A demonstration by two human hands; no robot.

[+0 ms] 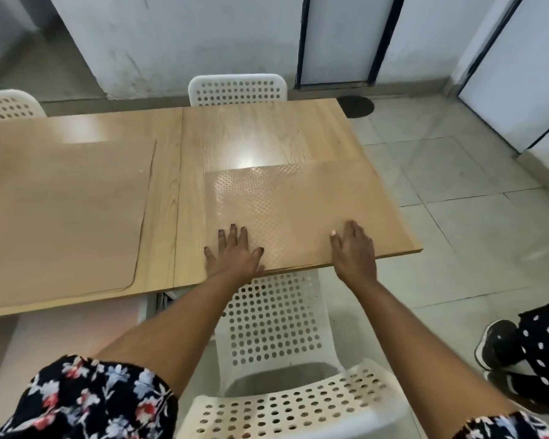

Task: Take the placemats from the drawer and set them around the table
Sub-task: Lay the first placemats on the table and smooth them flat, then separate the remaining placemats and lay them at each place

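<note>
A tan placemat with a dotted texture (295, 201) lies flat on the right half of the wooden table (267, 134), reaching its near and right edges. My left hand (235, 251) presses flat on the mat's near left corner, fingers spread. My right hand (355, 248) rests flat on its near right part. A second, smooth tan placemat (64, 210) lies on the left half of the table, untouched. No drawer is in view.
A white perforated chair (276, 337) stands between me and the table. Two more white chairs (238, 88) (7, 104) stand at the far side. Another person's dark shoe and dotted clothing (526, 340) are on the tiled floor at right.
</note>
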